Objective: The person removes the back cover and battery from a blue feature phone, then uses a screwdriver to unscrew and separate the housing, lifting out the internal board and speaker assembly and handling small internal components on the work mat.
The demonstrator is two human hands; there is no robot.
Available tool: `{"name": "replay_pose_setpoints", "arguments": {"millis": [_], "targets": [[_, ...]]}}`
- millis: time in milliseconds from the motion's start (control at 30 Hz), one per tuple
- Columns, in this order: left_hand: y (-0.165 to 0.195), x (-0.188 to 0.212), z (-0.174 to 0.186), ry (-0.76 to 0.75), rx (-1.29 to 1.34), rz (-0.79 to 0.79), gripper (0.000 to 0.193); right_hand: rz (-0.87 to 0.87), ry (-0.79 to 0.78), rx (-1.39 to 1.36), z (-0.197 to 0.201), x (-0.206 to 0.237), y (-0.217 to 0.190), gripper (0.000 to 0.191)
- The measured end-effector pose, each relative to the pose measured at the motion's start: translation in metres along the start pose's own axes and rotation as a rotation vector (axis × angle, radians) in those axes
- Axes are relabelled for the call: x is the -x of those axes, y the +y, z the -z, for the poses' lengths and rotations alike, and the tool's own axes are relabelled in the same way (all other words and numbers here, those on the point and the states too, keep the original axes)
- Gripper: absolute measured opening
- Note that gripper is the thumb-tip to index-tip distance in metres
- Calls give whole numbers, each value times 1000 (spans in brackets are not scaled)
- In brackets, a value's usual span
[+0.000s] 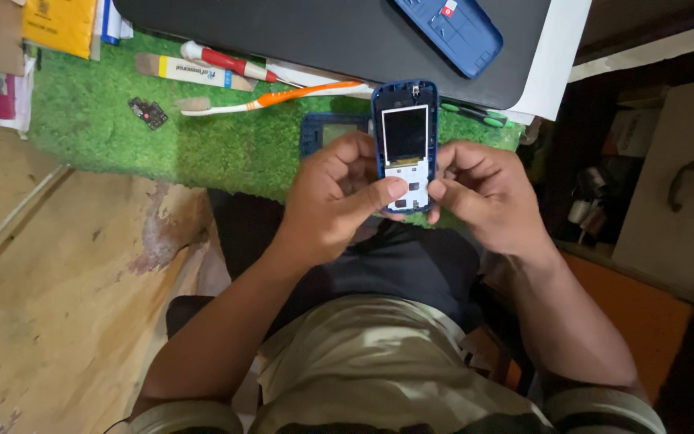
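A piece of green artificial grass mat (226,145) covers the counter (58,305), probably so that small parts do not roll away, and a dark flat board (323,40) lies at its far edge. The person holds an opened blue phone (405,145) upright just above the near edge of the mat, with the front cover off, so the screen and the white keypad sheet face the eyes. The left hand (335,197) is closed around the left side of the phone, and its thumb presses on the keypad area. The right hand (483,193) grips the right side, the fingers bent behind the body for support. A blue frame part (327,128) lies on the mat just behind the left hand. A blue back cover (451,30) rests on the dark board, well apart. An orange and white toothbrush (275,98), a red-handled screwdriver (230,63) and a small circuit piece (148,113) lie on the mat, near enough to reach.
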State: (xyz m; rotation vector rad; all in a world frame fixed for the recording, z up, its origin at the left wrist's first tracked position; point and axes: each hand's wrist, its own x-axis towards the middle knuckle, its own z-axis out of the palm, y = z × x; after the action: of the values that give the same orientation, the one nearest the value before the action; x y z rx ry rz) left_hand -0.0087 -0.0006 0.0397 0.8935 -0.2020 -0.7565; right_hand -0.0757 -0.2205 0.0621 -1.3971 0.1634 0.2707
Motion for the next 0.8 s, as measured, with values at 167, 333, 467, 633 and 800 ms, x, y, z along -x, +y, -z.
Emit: {"name": "replay_pose_setpoints", "arguments": {"millis": [167, 333, 467, 633, 800], "targets": [[-4, -3, 3, -49, 56, 2, 27, 50, -119, 73, 0, -3, 3, 15], [-6, -4, 5, -45, 91, 39, 31, 52, -142, 92, -4, -4, 0, 21], [-6, -6, 6, -44, 74, 61, 31, 38, -127, 92, -7, -3, -1, 20], [-7, -7, 8, -34, 76, 70, 30, 24, -122, 53, -8, -3, 1, 23], [-4, -7, 10, -55, 70, 85, 31, 21, -96, 16, -6, -2, 8, 26]]}}
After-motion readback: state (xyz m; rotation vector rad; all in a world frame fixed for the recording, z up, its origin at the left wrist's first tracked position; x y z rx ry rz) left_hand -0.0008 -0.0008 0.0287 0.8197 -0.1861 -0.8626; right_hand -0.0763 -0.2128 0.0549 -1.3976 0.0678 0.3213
